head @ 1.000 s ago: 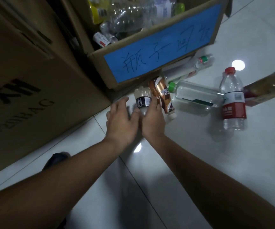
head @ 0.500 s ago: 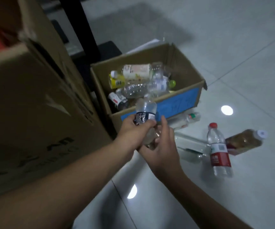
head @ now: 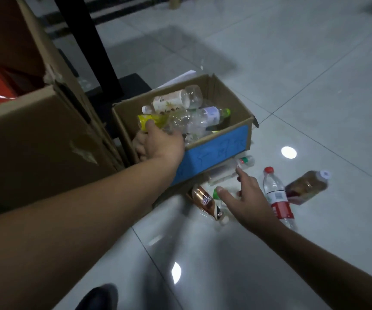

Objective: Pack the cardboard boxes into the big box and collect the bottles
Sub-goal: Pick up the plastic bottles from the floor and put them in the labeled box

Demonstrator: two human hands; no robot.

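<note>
Loose bottles lie on the floor against the bottle box's (head: pixel 216 151) blue front. Your left hand (head: pixel 158 142) sits over its near left corner; its grip is hidden. Your right hand (head: pixel 245 198), fingers spread and empty, reaches toward the copper bottle (head: pixel 205 201) for collection.

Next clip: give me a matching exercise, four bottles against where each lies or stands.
Column 1:
1. red-capped water bottle
2. copper bottle
3. amber bottle
4. yellow-labelled bottle

Column 2:
A. inside the blue-labelled box
B. on the floor, farthest right
C. floor, beside the right hand thumb
D. floor, between right hand and amber bottle

Pairs: 1-D, 2-C, 3-B, 4-A
</note>
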